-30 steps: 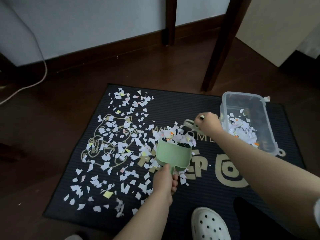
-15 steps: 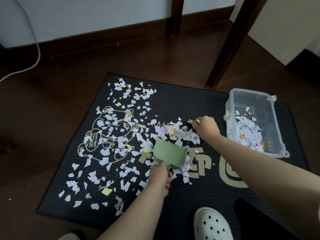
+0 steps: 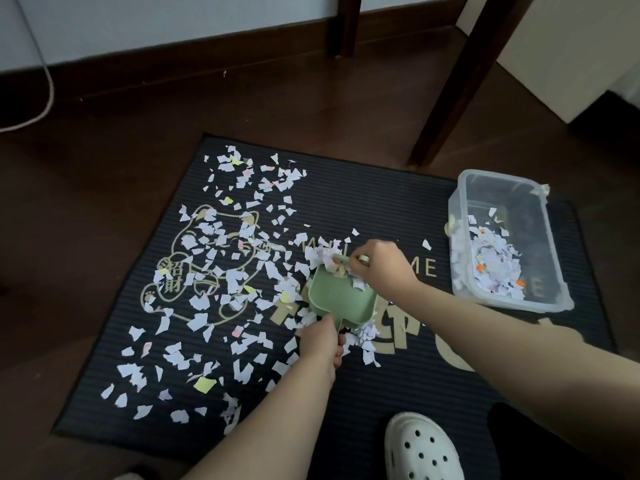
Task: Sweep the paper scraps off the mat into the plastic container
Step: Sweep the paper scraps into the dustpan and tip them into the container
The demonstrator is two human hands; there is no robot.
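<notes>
A black mat (image 3: 363,209) with gold print lies on the floor, strewn with white and coloured paper scraps (image 3: 214,271), mostly on its left half. My left hand (image 3: 320,342) grips the handle of a green dustpan (image 3: 341,299) that lies on the mat at its middle. My right hand (image 3: 382,268) grips a small green brush (image 3: 346,259) at the dustpan's mouth, amid a heap of scraps. A clear plastic container (image 3: 540,202) stands on the mat's right edge with scraps piled in its near end.
Two dark wooden furniture legs (image 3: 457,81) stand behind the mat, on the wooden floor. A white cable (image 3: 46,95) curves at the far left. My white clog (image 3: 420,448) rests on the mat's near edge. A pale cabinet (image 3: 571,46) fills the upper right.
The dustpan, lifted and full of scraps a second ago, now lies flat on the mat. My right hand has moved in toward its mouth with the brush.
</notes>
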